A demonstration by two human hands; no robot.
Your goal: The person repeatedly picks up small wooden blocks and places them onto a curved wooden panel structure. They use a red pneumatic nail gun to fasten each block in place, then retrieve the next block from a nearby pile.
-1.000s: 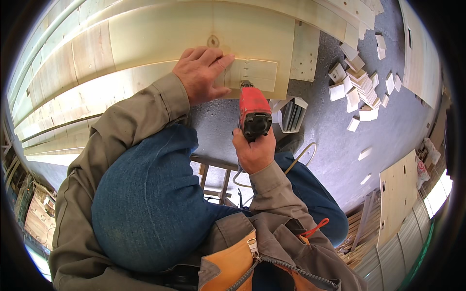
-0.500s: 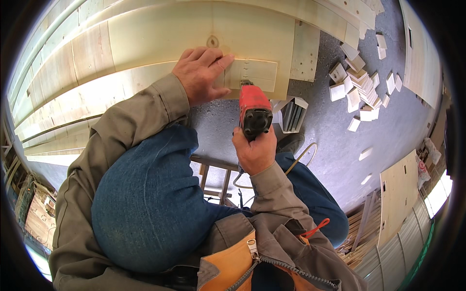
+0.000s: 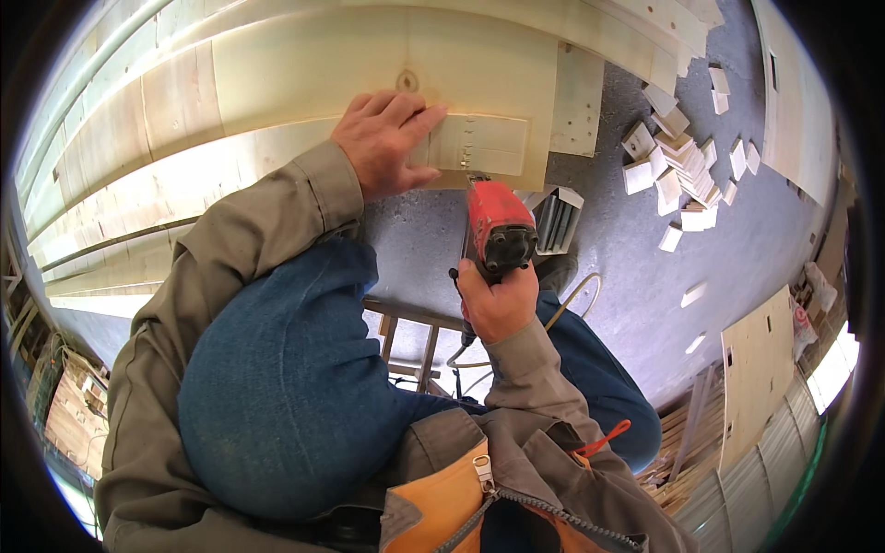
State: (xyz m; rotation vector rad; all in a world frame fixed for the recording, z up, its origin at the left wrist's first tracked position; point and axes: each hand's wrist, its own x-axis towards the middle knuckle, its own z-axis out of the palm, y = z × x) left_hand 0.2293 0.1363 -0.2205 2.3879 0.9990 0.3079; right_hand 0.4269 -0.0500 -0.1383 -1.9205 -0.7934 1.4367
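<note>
My right hand (image 3: 501,300) grips a red and black air staple gun (image 3: 501,210) by its handle. Its nose sits at the near edge of the pale wooden panel (image 3: 479,55), slightly below a row of staples (image 3: 467,146). Those staples run across the joint between a long narrow wooden strip (image 3: 277,152) and a short wooden piece (image 3: 498,145) lying on the panel. My left hand (image 3: 387,143) rests spread on the strip, left of the joint, thumb toward the near edge and fingers pointing away. Nothing is held in it.
A pale air hose (image 3: 590,286) loops beside my right leg. Below the panel's near edge stands an open box with dark strips (image 3: 558,221). Small wooden blocks (image 3: 682,170) lie heaped on the grey floor to the right. More long boards (image 3: 101,263) fan out at left.
The staple gun and my right hand have shifted right and back toward me, uncovering the near end of the staple row. My left hand stays in place on the strip.
</note>
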